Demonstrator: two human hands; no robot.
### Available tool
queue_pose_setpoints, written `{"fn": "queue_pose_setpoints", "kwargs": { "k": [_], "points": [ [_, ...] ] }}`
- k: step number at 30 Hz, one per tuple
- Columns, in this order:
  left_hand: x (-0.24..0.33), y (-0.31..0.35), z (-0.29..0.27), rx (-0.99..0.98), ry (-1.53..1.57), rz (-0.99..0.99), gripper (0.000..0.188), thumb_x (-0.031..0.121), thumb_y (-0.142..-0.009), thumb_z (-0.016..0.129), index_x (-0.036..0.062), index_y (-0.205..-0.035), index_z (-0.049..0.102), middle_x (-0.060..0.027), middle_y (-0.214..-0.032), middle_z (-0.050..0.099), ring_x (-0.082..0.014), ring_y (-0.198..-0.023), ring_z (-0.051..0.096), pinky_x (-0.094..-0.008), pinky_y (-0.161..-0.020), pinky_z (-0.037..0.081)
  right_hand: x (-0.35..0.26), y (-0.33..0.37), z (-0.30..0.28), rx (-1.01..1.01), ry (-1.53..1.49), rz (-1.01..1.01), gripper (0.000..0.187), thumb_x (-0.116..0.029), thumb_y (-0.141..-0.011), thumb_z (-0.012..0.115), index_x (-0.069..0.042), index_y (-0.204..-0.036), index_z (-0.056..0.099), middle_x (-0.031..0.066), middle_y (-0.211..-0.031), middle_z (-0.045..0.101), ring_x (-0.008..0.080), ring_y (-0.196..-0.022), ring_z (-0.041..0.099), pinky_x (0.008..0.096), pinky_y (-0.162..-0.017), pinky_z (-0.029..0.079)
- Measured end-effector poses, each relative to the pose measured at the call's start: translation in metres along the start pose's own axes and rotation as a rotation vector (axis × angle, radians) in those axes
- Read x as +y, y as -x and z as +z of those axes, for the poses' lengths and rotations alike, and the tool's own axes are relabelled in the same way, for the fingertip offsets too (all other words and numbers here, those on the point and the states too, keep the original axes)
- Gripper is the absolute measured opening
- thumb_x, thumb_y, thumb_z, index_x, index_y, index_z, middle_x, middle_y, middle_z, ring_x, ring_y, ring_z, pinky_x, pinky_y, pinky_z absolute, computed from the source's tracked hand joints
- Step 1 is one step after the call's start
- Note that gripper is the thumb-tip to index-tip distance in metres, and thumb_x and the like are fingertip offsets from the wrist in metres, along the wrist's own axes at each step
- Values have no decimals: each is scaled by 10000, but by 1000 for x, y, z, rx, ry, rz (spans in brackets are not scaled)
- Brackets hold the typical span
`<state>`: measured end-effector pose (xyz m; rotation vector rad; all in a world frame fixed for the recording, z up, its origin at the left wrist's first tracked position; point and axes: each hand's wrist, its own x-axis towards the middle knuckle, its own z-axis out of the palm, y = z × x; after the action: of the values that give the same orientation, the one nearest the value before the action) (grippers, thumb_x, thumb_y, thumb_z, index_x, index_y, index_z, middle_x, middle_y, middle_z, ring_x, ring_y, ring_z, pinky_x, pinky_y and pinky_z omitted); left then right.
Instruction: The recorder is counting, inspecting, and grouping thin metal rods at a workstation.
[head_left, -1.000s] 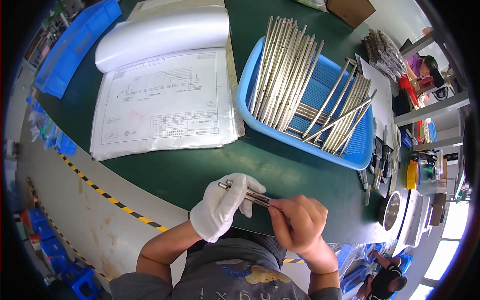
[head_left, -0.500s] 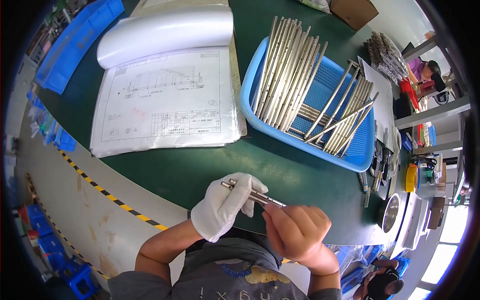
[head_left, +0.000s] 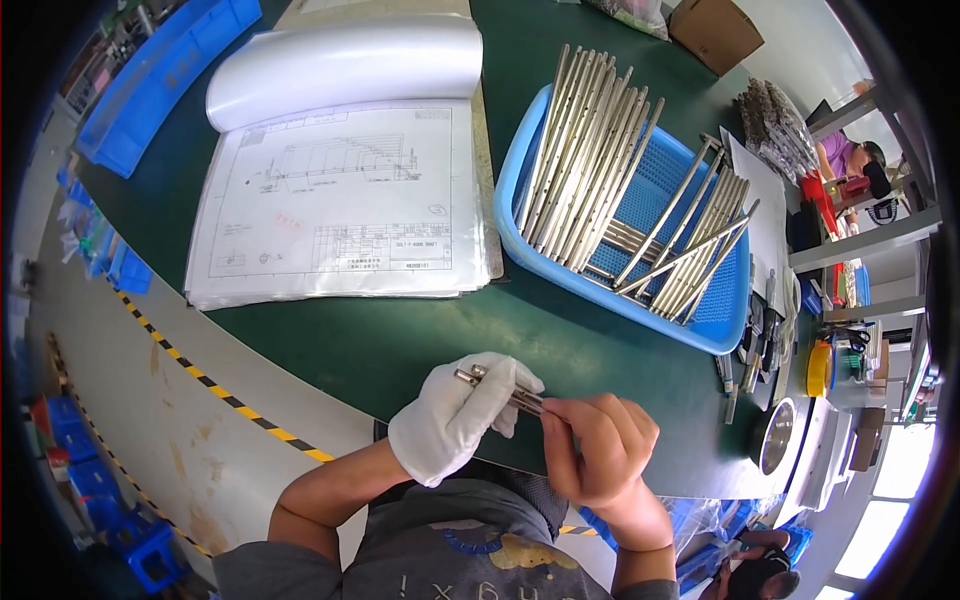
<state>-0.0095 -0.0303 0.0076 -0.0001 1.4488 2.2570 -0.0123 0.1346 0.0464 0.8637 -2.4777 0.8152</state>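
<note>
Gloved L hand (head_left: 452,420) is gripping shiny silver rods (head_left: 527,401), ends poking out L of grip. Bare R hand (head_left: 603,447) is pinching opp. side, hiding tips.

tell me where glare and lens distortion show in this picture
Head view: windows at lower right blown near white; head view: rods in the basket glint, curled page has a soft sheen; head view: table edge bends, corners black.

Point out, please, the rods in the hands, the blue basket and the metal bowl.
Held rods (head_left: 527,400), head view: exposed middle stretch.
Blue basket (head_left: 660,170), head view: bare mesh inside.
Metal bowl (head_left: 775,437), head view: inner wall.
</note>
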Motion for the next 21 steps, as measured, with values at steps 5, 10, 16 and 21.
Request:
{"fn": "queue_pose_setpoints", "kwargs": {
  "k": [5, 10, 16, 21],
  "points": [
    [2, 3, 2, -19, 5, 20, 333, 270, -968, 375, 0, -952, 568, -38, -767, 576, -64, -643, 498, -209, -627, 432, -4, 1, -4, 36, -37, 29, 148, -9, -664, 666, -32, -795, 601, 37, -603, 535, 158, -420, 472, 262, -376, 352],
    [1, 2, -1, -26, -1, 10, 340, 275, -968, 374, -6, -952, 566, -38, -767, 573, -67, -647, 501, -210, -632, 435, -2, 0, -1, 26, -41, 70, 151, -2, -662, 661, -34, -798, 603, 40, -598, 533, 161, -420, 472, 262, -376, 352],
    [2, 1, 2, -2, 10, 15, 255, 196, -951, 427, -15, -931, 567, -40, -774, 585, -67, -639, 516, -209, -605, 437, -5, -4, -6, 6, 39, 10, 156, -25, -662, 675, -35, -798, 602, 25, -577, 486, 154, -406, 444, 274, -364, 332],
    [-4, 1, 5, 41, -53, -6, 142, 110, -897, 505, -17, -917, 565, -45, -750, 589, -74, -619, 535, -208, -565, 433, -7, -11, -5, -121, 55, 4, 155, -50, -665, 686, -39, -793, 598, 13, -566, 446, 149, -409, 440, 279, -366, 329]
  ]
}}
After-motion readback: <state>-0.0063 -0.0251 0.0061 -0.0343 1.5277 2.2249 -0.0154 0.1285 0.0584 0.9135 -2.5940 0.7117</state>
